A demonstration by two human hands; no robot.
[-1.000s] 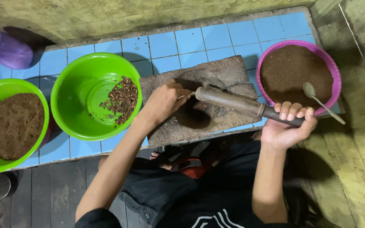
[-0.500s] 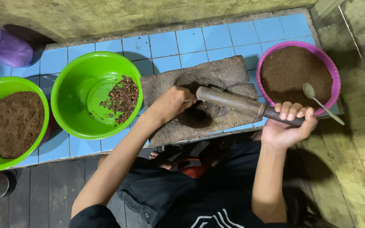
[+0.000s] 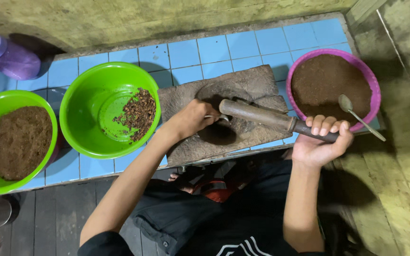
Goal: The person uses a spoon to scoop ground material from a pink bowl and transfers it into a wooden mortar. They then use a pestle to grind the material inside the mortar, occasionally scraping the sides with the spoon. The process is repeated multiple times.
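Purple lidded bottle [image 3: 6, 58], far left.

Right hand [image 3: 320, 142] gripping pestle [image 3: 262, 115]

1. Light was bright and even over the tiled counter [image 3: 243, 50], seemingly from above.
2. The green bowl [image 3: 91, 95] showed soft glare.
3. The lower floor lay dim.
4. Focus was sharp; no blur.

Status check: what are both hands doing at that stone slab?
Left hand scrapes stone slab with small spoon. Right hand grips pestle. Nothing obstructing.
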